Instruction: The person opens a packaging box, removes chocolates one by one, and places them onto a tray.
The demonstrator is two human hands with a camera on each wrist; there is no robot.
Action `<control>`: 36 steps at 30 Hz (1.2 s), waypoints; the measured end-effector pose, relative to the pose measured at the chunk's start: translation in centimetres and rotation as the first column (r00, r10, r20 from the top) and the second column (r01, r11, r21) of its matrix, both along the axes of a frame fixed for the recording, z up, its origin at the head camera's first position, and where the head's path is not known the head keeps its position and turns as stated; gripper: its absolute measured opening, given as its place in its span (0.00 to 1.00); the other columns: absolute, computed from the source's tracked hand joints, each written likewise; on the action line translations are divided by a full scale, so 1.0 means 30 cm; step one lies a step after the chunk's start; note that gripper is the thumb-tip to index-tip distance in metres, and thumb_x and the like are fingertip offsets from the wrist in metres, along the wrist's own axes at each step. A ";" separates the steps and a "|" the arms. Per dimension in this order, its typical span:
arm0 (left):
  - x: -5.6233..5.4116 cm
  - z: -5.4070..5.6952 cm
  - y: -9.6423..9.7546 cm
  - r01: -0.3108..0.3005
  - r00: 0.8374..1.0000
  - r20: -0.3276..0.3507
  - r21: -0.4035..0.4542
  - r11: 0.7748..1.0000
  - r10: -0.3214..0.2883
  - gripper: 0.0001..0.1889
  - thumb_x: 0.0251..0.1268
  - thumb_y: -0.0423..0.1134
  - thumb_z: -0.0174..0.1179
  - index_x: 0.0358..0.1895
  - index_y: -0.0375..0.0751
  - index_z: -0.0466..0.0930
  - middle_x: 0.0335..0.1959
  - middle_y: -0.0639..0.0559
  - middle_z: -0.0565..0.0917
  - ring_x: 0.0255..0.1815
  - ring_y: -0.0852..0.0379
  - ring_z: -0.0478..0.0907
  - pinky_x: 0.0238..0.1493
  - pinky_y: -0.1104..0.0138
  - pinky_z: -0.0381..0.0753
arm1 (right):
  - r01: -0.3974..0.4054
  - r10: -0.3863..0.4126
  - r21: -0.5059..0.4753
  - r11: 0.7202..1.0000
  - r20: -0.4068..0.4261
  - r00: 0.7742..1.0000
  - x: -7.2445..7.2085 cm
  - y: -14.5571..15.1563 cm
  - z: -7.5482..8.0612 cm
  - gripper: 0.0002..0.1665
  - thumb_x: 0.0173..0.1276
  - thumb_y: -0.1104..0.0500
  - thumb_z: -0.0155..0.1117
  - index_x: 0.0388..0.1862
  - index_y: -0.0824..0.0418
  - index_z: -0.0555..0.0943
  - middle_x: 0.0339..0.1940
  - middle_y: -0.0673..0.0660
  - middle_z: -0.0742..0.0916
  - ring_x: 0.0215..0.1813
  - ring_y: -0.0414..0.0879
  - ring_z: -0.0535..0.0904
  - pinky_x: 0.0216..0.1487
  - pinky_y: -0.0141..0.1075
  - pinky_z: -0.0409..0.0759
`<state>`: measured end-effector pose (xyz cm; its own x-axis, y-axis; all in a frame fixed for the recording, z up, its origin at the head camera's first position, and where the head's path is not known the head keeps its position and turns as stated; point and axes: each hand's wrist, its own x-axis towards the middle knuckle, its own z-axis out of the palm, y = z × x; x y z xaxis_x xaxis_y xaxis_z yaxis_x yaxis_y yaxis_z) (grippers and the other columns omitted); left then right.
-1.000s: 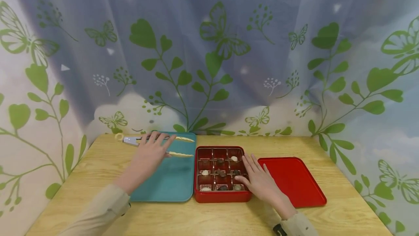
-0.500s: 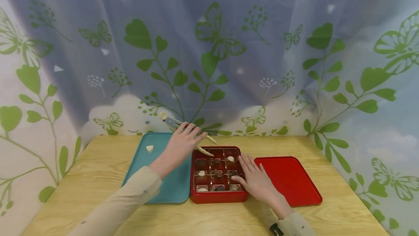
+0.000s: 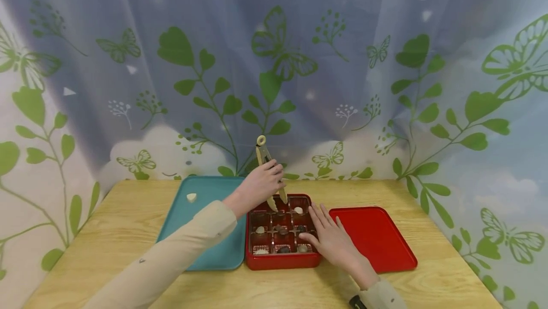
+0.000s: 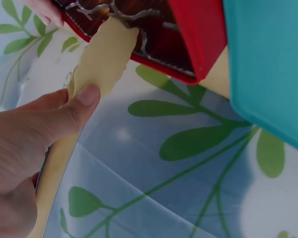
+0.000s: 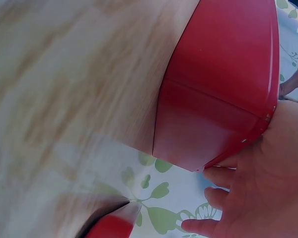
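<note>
My left hand [image 3: 262, 186] grips a pair of tongs [image 3: 260, 153] with cream-coloured arms and a ring at the top. The tongs' tips point down into the back of a red box [image 3: 282, 263], over its compartments. One broad cream tip [image 4: 105, 54] shows large in the left wrist view; whether anything is between the tips is hidden. Inside the box, a clear divided insert holds small white and dark pieces resembling chocolates, among them a white piece [image 3: 298, 210] at back right. My right hand [image 3: 338, 244], fingers straight, rests against the box's right side [image 5: 213, 114].
A blue tray [image 3: 214, 256] lies left of the box, bearing one small white piece [image 3: 191, 197]. To the right lies a flat red lid [image 3: 374, 240]. Behind the wooden table [image 3: 128, 233] hangs a patterned curtain [image 3: 205, 123].
My left hand has carried the tongs rightward from over the blue tray to the box, turning their tips downward. The white piece on the tray has come into sight. My right hand stays put.
</note>
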<state>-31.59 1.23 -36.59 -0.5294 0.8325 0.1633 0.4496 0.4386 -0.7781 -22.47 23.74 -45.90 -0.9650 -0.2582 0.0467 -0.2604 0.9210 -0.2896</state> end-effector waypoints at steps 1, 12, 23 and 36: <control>-0.003 0.002 0.012 0.001 1.000 0.006 -0.015 1.000 -0.001 0.18 0.71 0.43 0.65 0.60 0.68 0.83 0.60 0.65 0.81 0.67 0.59 0.71 0.75 0.62 0.62 | 0.001 -0.001 0.000 1.000 -0.002 1.000 0.000 0.001 0.000 0.51 0.76 0.34 0.52 0.84 0.62 0.51 0.84 0.60 0.53 0.84 0.58 0.43 0.78 0.64 0.47; -0.018 -0.003 0.074 -0.016 0.999 0.046 -0.143 0.990 0.023 0.16 0.73 0.42 0.62 0.57 0.68 0.85 0.61 0.67 0.81 0.67 0.60 0.70 0.75 0.62 0.61 | -0.009 0.008 -0.009 1.000 -0.019 1.000 0.007 0.002 0.011 0.50 0.76 0.35 0.52 0.83 0.63 0.52 0.84 0.61 0.53 0.84 0.59 0.44 0.78 0.65 0.47; -0.052 -0.016 0.064 0.104 0.995 0.019 -0.132 0.986 -0.102 0.16 0.71 0.42 0.64 0.56 0.68 0.85 0.59 0.67 0.82 0.65 0.60 0.72 0.73 0.62 0.63 | -0.010 0.010 -0.005 1.000 -0.016 1.000 0.004 0.010 0.011 0.51 0.76 0.34 0.52 0.83 0.63 0.52 0.84 0.61 0.53 0.84 0.59 0.44 0.77 0.65 0.48; -0.058 -0.042 0.007 0.068 0.993 0.095 -0.044 0.997 -0.063 0.22 0.68 0.41 0.66 0.63 0.68 0.81 0.63 0.65 0.80 0.70 0.58 0.70 0.75 0.59 0.62 | -0.005 0.005 0.003 1.000 0.000 1.000 0.009 0.008 0.011 0.51 0.76 0.34 0.51 0.83 0.62 0.51 0.84 0.60 0.53 0.84 0.59 0.44 0.78 0.64 0.48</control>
